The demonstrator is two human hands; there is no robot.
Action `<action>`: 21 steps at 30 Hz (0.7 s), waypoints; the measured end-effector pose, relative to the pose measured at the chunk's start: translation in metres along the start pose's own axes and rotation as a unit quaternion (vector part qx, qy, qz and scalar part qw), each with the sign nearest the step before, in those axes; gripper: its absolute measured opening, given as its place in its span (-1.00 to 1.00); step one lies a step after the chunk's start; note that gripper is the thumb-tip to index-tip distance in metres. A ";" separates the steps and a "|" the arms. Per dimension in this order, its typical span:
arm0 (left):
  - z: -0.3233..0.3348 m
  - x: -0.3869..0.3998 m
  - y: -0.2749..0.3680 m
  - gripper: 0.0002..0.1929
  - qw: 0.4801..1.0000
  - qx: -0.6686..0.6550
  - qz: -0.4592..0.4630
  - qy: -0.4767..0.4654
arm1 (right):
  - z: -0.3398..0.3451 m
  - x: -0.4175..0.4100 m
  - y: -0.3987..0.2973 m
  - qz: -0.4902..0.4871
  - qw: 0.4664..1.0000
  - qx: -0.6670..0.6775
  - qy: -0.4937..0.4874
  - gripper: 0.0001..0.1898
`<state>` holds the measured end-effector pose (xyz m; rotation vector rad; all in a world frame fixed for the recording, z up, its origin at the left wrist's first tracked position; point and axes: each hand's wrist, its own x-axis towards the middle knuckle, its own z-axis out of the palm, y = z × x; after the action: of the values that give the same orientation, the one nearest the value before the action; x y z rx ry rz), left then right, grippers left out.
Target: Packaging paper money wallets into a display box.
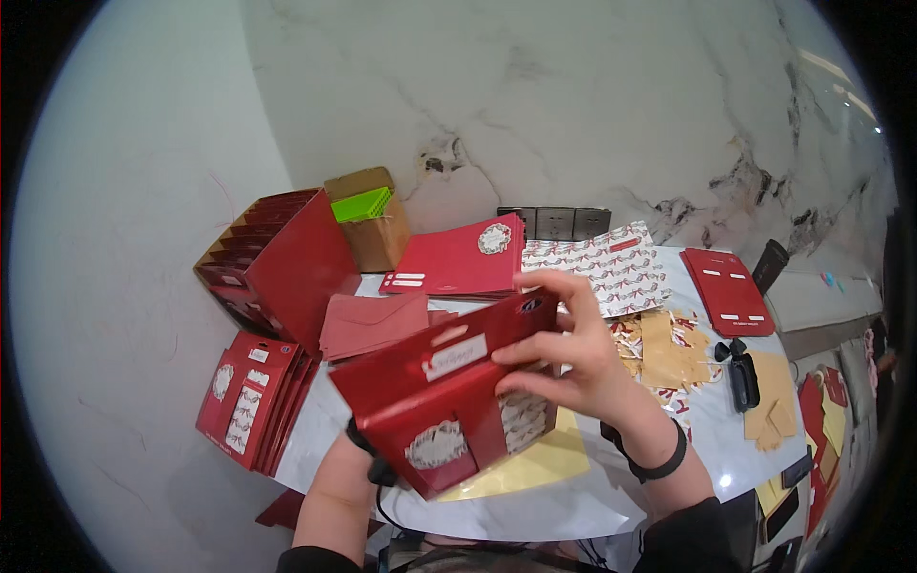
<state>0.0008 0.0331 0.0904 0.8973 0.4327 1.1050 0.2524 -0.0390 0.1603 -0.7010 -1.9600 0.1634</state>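
Note:
A glossy red package (437, 401) with a hang-hole header, a white label and wreath-printed panels is held tilted above the table. My right hand (584, 358) grips its upper right corner, the thumb and a finger on the front face. The package hides my left hand; only the left forearm (337, 480) and a dark wristband show below its left side. Under the package lies a yellow sheet (526, 473). Just behind it is a pile of dull red envelopes (372, 326).
At left, a divided red carton (304, 261) stands behind stacked red packs (243, 401). Along the marble wall are a cardboard box (376, 236), red folders (458, 261) and patterned sheets (602, 265). To the right lie red cards (729, 294), kraft-coloured paper pieces (670, 351) and a black case (743, 379).

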 end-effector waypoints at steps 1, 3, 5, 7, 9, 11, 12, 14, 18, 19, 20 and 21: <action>0.000 0.003 -0.001 -0.41 1.000 -0.002 -0.016 0.007 | -0.006 0.000 0.001 0.015 0.999 -0.024 0.020 -0.72; -0.007 0.019 0.004 -0.39 0.999 -0.003 -0.034 0.013 | -0.013 0.003 0.001 0.025 0.996 -0.069 0.056 -0.76; -0.023 0.053 0.025 -0.19 0.993 0.119 -0.014 -0.022 | -0.014 -0.002 0.015 0.050 0.991 -0.077 0.102 -0.79; -0.024 0.043 0.039 -0.34 0.990 0.076 0.009 -0.120 | -0.014 -0.004 0.020 0.062 0.989 -0.092 0.102 -0.80; -0.015 0.029 0.039 -0.43 0.976 0.028 0.030 -0.215 | -0.013 -0.005 0.023 0.077 0.986 -0.107 0.099 -0.81; 0.001 0.015 0.021 -0.20 0.920 0.269 0.250 -0.133 | -0.011 -0.002 0.027 0.077 0.988 -0.089 0.096 -0.82; 0.002 0.017 0.012 -0.15 0.929 0.220 0.265 -0.136 | -0.011 -0.002 0.027 0.084 0.989 -0.080 0.095 -0.82; -0.007 0.020 0.007 -0.27 0.895 0.311 0.288 -0.139 | -0.017 -0.001 0.020 0.066 0.992 -0.087 0.068 -0.81; 0.003 0.015 0.008 -0.66 0.837 0.427 0.320 -0.118 | -0.027 -0.004 0.018 0.043 0.995 -0.090 -0.021 -0.78; 0.003 0.014 0.009 -0.69 0.818 0.453 0.334 -0.119 | -0.028 -0.004 0.017 0.044 0.995 -0.091 -0.023 -0.78; 0.004 0.013 0.009 -0.69 0.819 0.452 0.334 -0.119 | -0.029 -0.003 0.017 0.064 0.996 -0.060 -0.030 -0.77; 0.006 0.010 0.007 -0.71 0.817 0.454 0.341 -0.103 | -0.030 -0.003 0.016 0.084 0.995 -0.029 -0.039 -0.75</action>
<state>0.0052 0.0413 0.1009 2.1260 0.4711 1.4331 0.2855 -0.0330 0.1660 -0.9104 -1.9848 0.2397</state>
